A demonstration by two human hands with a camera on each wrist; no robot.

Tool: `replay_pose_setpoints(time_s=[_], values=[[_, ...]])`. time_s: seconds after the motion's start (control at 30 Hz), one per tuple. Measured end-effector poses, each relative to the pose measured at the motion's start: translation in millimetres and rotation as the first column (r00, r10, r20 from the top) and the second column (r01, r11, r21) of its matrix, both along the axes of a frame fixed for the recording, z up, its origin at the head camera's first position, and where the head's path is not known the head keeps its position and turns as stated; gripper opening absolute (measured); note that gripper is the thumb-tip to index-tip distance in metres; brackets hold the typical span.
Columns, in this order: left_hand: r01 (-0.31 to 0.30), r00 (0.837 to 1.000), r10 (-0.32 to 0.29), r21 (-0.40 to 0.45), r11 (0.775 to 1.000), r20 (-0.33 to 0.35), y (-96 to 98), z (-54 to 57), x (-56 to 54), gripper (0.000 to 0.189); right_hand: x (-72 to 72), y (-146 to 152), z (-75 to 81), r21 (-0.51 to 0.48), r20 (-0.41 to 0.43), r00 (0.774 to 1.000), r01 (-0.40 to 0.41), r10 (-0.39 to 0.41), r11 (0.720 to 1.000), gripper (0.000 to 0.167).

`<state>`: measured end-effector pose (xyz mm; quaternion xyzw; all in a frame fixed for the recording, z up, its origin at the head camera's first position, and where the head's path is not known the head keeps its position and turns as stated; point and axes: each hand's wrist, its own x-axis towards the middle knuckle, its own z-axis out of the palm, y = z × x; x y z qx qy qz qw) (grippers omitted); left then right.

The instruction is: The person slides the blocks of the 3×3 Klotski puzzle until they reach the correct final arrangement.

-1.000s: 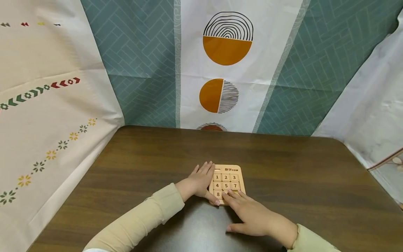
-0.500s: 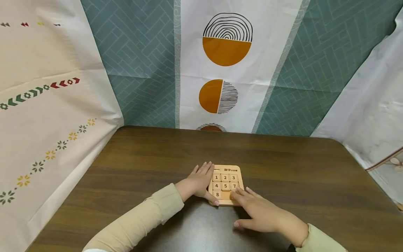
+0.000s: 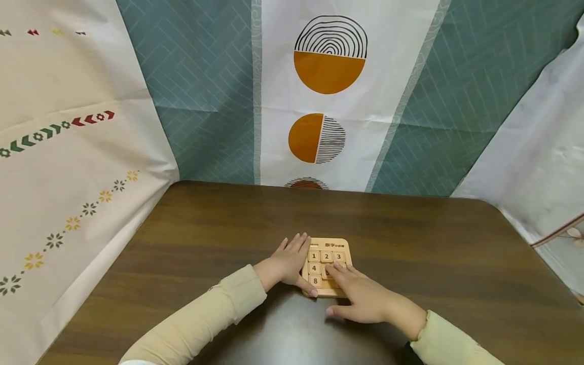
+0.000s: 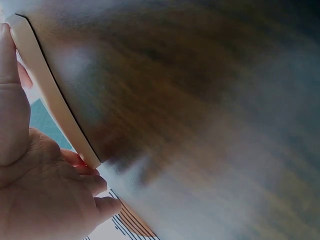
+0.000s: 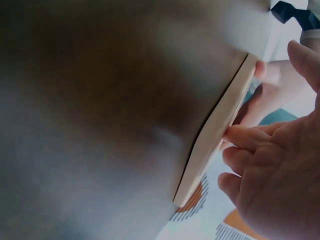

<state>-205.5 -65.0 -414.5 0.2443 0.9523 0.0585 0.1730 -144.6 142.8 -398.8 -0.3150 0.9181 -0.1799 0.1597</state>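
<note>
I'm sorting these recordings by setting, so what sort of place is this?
Probably an indoor tabletop recording corner, though the room beyond is hidden. A dark wood-look table fills the foreground, a teal-and-white patterned cloth hangs behind it, and a cream patterned cloth hangs along its left.

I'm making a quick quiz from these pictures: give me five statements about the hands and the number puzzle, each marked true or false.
1. The left hand rests against the left edge of the wooden number puzzle. True.
2. The puzzle stands propped upright. False: it lies flat on the wood-grain table.
3. Tile 8 sits directly below tile 4. True.
4. From left to right, the top row reads 3, 2, 1. False: it reads 1, 2, 3.
5. The right hand hides part of the puzzle. True.
</note>
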Motion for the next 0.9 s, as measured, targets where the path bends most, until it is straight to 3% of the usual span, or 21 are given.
replay_pose_setpoints(time_s=[0.27, 0.5, 0.63, 0.77, 0.9], values=[[-0.004, 1.0, 0.004, -0.001, 1.0, -0.002, -2.7, 4.6, -0.4, 0.128, 14.5, 0, 3.7, 0.007, 0.014, 1.0, -0.021, 0.021, 1.0, 0.089], [-0.003, 1.0, 0.002, 0.013, 1.0, 0.006, -1.2, 2.6, 0.6, 0.128, 10.4, 4, 6.5, -0.034, -0.005, 1.0, -0.028, 0.028, 0.999, 0.088], [-0.006, 1.0, 0.006, 0.013, 1.0, 0.007, -0.3, 1.7, 0.9, 0.128, 3.3, 5, 10.9, -0.019, -0.049, 0.999, 0.021, -0.021, 1.0, 0.087], [0.001, 1.0, -0.001, 0.013, 1.0, 0.01, -0.1, 0.3, 0.4, 0.129, 1.3, 9, 13.6, 0.02, 0.006, 0.995, 0.101, -0.101, 0.995, 0.09], [0.0, 1.0, 0.0, 0.008, 1.0, 0.007, -1.2, 0.3, -0.9, 0.129, 1.0, 10, 12.9, 0.027, 0.067, 0.99, 0.124, -0.125, 0.992, 0.092]])
